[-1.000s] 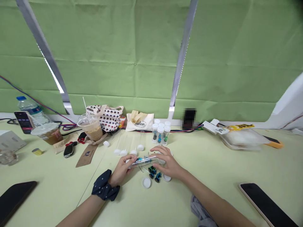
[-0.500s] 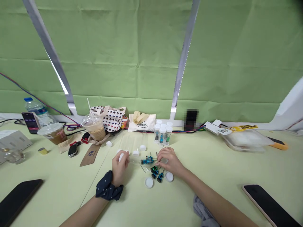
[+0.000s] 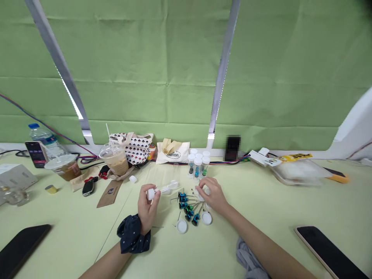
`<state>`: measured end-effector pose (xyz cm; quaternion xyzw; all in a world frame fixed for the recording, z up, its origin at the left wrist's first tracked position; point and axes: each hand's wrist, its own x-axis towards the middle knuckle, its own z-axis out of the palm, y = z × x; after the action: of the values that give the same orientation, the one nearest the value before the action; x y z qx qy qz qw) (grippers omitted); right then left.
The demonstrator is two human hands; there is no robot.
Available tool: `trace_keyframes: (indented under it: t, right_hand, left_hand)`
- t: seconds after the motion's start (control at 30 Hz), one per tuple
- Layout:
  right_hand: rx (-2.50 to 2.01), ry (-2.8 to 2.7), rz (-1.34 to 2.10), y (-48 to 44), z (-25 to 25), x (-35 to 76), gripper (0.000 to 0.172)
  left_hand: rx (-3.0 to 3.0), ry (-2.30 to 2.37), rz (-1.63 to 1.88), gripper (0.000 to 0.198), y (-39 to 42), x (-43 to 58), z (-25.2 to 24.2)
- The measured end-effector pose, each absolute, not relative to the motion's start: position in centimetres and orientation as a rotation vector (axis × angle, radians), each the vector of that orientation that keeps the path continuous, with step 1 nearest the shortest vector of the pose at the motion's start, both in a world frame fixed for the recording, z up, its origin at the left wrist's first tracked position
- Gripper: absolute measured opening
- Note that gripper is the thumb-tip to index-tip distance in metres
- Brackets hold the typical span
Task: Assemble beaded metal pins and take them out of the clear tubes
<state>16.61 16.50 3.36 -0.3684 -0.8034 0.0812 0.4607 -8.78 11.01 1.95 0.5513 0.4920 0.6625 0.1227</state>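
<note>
My left hand (image 3: 148,207) is closed on a clear plastic tube, its white cap (image 3: 150,194) between thumb and fingers and its clear body pointing right. My right hand (image 3: 212,195) hovers over the right side of a pile, thumb and fingertips pinched together; what they hold, if anything, is too small to make out. Below and between the hands lies a fan of blue, green and black small tools (image 3: 187,207) with thin metal shafts. Two round white caps, one a left cap (image 3: 181,226) and one a right cap (image 3: 206,218), rest just in front of them.
Several capped clear tubes (image 3: 198,164) holding coloured parts stand behind my right hand. Farther back are a patterned bag (image 3: 136,147), a cream pouch (image 3: 173,153) and an iced drink cup (image 3: 117,162). Dark phones lie at left (image 3: 24,248) and right (image 3: 328,252).
The tools between my hands are more spread out, with thin rods loose beside them. My left hand has turned its capped tube more into view. My right hand stays near the pile.
</note>
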Motion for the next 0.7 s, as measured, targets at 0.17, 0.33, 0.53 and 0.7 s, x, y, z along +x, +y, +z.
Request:
trace_keyframes:
  t: [0.17, 0.33, 0.53, 0.7]
  right_hand:
    - [-1.052, -1.696, -0.098, 18.0, 4.5, 17.6, 0.028]
    - [-1.23, -1.786, -0.209, 19.2, 4.1, 18.3, 0.055]
    - [-1.259, -1.958, -0.242, 19.6, 3.7, 18.6, 0.065]
    - [-1.211, -1.995, -0.235, 19.6, 4.1, 18.6, 0.062]
  left_hand:
    - [1.785, 1.36, 2.017, 0.02, 11.5, -9.2, 1.9]
    - [1.711, 1.351, 1.886, 0.025, 11.1, -9.1, 1.7]
    - [1.656, 1.343, 1.84, 0.032, 10.5, -8.7, 1.8]
    - [1.605, 1.338, 1.875, 0.03, 10.8, -8.7, 1.6]
